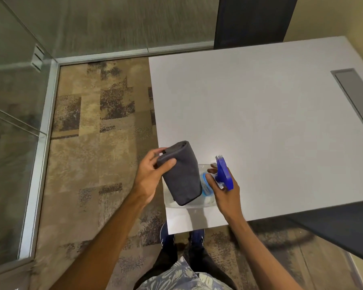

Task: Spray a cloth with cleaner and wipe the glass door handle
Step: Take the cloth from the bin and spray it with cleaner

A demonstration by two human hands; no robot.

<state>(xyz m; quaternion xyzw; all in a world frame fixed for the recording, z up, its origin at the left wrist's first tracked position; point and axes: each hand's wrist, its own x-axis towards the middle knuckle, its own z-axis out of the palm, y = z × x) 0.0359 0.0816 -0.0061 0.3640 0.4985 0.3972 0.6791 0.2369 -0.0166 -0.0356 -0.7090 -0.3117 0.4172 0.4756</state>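
Observation:
My left hand [150, 176] grips a folded dark grey cloth [181, 174] by its upper left end, above the near left corner of the white table [260, 114]. My right hand [224, 189] is wrapped around the neck of a clear spray bottle [206, 192] with a blue trigger head [223, 172]. The bottle's nozzle points away from me, and the cloth hangs just left of it, covering part of the bottle's body. The glass door [13, 114] stands at the left; its handle is not in view.
A grey cable hatch [356, 99] is set in the table's right side. Patterned brown carpet [96, 143] covers the floor between the table and the glass walls with their metal frames [40, 155]. A dark panel [252, 19] stands at the back. My feet [182, 237] are beneath the table edge.

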